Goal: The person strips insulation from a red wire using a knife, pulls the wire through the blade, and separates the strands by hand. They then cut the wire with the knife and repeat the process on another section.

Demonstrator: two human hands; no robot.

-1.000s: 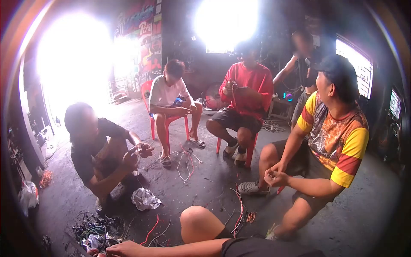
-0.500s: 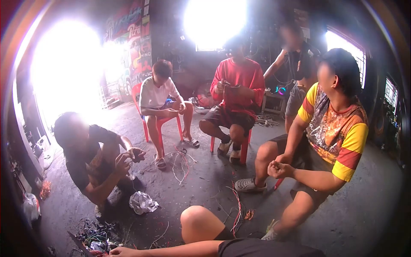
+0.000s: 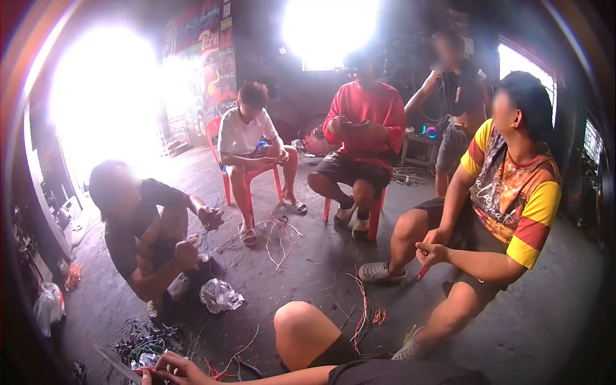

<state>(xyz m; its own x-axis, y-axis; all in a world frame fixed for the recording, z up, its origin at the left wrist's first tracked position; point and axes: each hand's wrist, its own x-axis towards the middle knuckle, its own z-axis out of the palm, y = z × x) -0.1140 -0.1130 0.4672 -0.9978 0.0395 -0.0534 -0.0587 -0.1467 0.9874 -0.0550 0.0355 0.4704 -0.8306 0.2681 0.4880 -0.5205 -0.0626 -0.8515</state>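
Observation:
At the bottom left, my right hand (image 3: 178, 368) is closed, its fingertips pinching a thin red wire (image 3: 145, 370). A fingertip of my left hand (image 3: 147, 378) shows beside the wire at the frame's lower edge; the rest of that hand is out of view. Close to both, a knife blade (image 3: 117, 364) slants up and left, and its handle is cut off by the frame, so what holds it is hidden. Just beyond my hands lies a tangled heap of dark and green wire scraps (image 3: 151, 340).
My bent knee (image 3: 303, 327) rises at the bottom centre. A crumpled plastic bag (image 3: 220, 296), a red-and-white wire bundle (image 3: 363, 301) and white wires (image 3: 280, 240) lie on the floor. Several people sit, squat or stand around, including one squatting (image 3: 144, 237) at left.
My right hand has lifted slightly, its fingers now bent over the red wire, and a left fingertip has appeared. The view has shifted a little. The squatting person's hands have moved apart.

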